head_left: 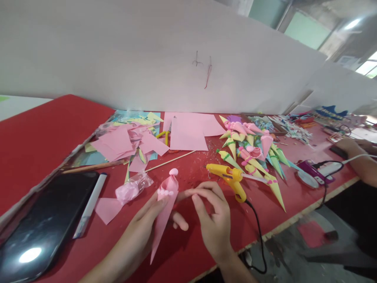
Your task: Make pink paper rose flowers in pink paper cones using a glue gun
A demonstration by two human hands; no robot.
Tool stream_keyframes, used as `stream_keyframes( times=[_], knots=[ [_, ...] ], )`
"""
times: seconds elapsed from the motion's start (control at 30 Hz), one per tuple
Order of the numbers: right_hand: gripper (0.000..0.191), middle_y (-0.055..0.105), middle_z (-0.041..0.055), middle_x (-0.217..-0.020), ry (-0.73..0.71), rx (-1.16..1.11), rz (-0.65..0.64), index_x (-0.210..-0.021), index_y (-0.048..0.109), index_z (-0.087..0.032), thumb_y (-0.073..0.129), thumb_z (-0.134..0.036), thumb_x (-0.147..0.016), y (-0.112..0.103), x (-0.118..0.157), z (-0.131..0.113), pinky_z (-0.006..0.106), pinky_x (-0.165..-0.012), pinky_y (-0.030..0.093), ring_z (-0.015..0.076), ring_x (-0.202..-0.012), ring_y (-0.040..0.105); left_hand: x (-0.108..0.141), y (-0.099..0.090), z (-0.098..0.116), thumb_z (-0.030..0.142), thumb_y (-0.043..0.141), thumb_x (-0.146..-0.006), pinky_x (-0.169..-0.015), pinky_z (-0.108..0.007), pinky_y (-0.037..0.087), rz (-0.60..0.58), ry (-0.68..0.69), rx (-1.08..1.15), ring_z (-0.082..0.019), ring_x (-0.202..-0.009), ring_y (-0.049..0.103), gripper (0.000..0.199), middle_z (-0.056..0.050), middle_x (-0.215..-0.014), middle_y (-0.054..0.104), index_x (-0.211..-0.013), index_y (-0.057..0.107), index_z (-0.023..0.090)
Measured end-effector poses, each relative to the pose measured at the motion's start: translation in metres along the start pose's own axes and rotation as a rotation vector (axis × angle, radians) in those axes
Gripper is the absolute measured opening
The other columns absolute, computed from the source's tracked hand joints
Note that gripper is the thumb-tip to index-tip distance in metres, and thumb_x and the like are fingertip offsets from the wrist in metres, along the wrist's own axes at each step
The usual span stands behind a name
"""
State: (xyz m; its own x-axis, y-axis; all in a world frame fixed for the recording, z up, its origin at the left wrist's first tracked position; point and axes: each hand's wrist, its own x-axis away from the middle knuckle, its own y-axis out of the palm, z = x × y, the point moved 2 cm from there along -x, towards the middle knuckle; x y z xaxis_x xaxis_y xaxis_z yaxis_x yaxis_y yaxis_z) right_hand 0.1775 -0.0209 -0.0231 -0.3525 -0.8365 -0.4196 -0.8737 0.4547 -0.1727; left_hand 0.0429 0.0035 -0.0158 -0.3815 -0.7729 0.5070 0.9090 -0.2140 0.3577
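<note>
Along the left of the red table point(188, 255), a black device point(44, 224) is lying screen up and reflecting a bright light, while a white marker point(90, 204) is resting just beside it. Beyond them, a brown rod point(94, 167) is stretching below a heap of pink, yellow and blue scraps point(118, 141). A clear bag point(134, 188) holding something pink is sitting near the person's left hand point(147, 220), which is gripping a rolled pink cone point(166, 208) between thumb and fingers. The cone is tilting over the front of the table, its point aiming down toward the person, its wide end showing a row of small pink beads and a rounded pink piece on top. Behind it, a thin stick point(171, 160) is slanting toward flat pink sheets point(188, 131) lying by the white wall point(147, 59). Just right of the cone, the right hand point(215, 220) is curling its fingers close to the thumb; whether it is pinching anything cannot be told. A yellow glue gun point(226, 173) is lying near that hand, its black cord trailing off the table edge. Farther right, yellow, pink and blue cones point(250, 157) are piling together in front of a tray point(281, 131), and another person's hand point(344, 147) is resting beyond a purple-and-white power strip point(324, 179), touching a dark object point(338, 152).
</note>
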Motion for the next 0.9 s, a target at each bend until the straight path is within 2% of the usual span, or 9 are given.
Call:
stream_keyframes(
  times=[0.13,0.23,0.33,0.4,0.57,0.67,0.77,0.9],
  knots=[
    [0.012,0.062,0.0004,-0.073,0.013,-0.073,0.018,-0.077,0.066,-0.022,0.058,-0.013,-0.079,-0.001,-0.001,-0.001,0.026,-0.065,0.048,0.0151,-0.072,0.059,-0.001,-0.003,0.0,0.049,0.057,-0.079,-0.041,-0.018,0.037,-0.042,0.03,0.013,-0.01,-0.042,0.041,0.03,0.006,-0.048,0.048,-0.086,0.064,0.021],
    [0.019,0.066,0.0008,-0.078,0.0,-0.081,-0.024,-0.086,0.068,-0.023,0.056,-0.009,-0.08,0.0,-0.001,-0.001,0.025,-0.069,0.049,0.0148,-0.077,0.061,-0.005,-0.009,-0.004,0.052,0.062,-0.074,-0.049,-0.018,0.042,-0.002,0.041,0.008,-0.01,-0.051,0.047,0.032,0.003,-0.057,0.054,-0.073,0.064,0.02],
    [0.022,0.067,0.0003,-0.079,0.002,-0.135,-0.055,-0.089,0.068,-0.024,0.053,-0.009,-0.082,0.001,0.0,-0.001,0.024,-0.068,0.049,0.0137,-0.076,0.061,-0.008,-0.015,-0.006,0.044,0.071,-0.068,-0.062,-0.02,0.047,0.124,-0.006,0.023,-0.013,-0.066,0.054,0.025,0.002,-0.07,0.062,-0.076,0.066,0.021],
    [0.021,0.067,0.0,-0.078,0.011,-0.163,-0.058,-0.087,0.068,-0.024,0.052,-0.01,-0.083,0.001,0.0,-0.001,0.023,-0.066,0.049,0.0131,-0.073,0.061,-0.009,-0.016,-0.006,0.04,0.074,-0.065,-0.064,-0.022,0.047,0.147,-0.039,0.029,-0.015,-0.068,0.055,0.023,0.002,-0.068,0.062,-0.075,0.066,0.021],
    [0.021,0.066,0.001,-0.074,0.009,-0.131,-0.061,-0.083,0.069,-0.023,0.052,-0.01,-0.082,0.001,-0.001,-0.003,0.024,-0.064,0.049,0.0142,-0.071,0.061,-0.011,-0.013,-0.003,0.046,0.075,-0.061,-0.055,-0.021,0.042,0.052,0.044,-0.084,-0.013,-0.059,0.049,0.032,0.003,-0.06,0.055,-0.065,0.06,0.018],
    [0.022,0.067,0.0022,-0.077,0.023,-0.092,-0.065,-0.085,0.07,-0.023,0.052,-0.011,-0.082,0.002,-0.002,-0.002,0.026,-0.067,0.051,0.0151,-0.074,0.062,-0.013,-0.011,-0.004,0.052,0.075,-0.059,-0.047,-0.019,0.038,-0.011,0.003,0.035,-0.009,-0.051,0.043,0.04,0.004,-0.061,0.054,-0.072,0.061,0.018],
    [0.024,0.069,0.0031,-0.082,0.044,-0.102,-0.071,-0.087,0.07,-0.023,0.05,-0.011,-0.083,0.003,-0.001,0.0,0.026,-0.069,0.052,0.0152,-0.078,0.064,-0.015,-0.01,-0.007,0.054,0.071,-0.064,-0.041,-0.016,0.032,-0.103,-0.036,0.128,-0.004,-0.041,0.033,0.04,0.006,-0.053,0.048,-0.07,0.06,0.016],
    [0.016,0.071,0.0021,-0.077,0.103,-0.151,-0.069,-0.083,0.069,-0.021,0.055,-0.014,-0.081,0.003,0.001,0.002,0.024,-0.065,0.053,0.0147,-0.071,0.066,-0.014,-0.01,-0.007,0.06,0.061,-0.073,-0.038,-0.014,0.026,-0.191,-0.031,0.084,-0.004,-0.035,0.028,0.044,0.008,-0.038,0.039,-0.064,0.056,0.017]
  ],
)
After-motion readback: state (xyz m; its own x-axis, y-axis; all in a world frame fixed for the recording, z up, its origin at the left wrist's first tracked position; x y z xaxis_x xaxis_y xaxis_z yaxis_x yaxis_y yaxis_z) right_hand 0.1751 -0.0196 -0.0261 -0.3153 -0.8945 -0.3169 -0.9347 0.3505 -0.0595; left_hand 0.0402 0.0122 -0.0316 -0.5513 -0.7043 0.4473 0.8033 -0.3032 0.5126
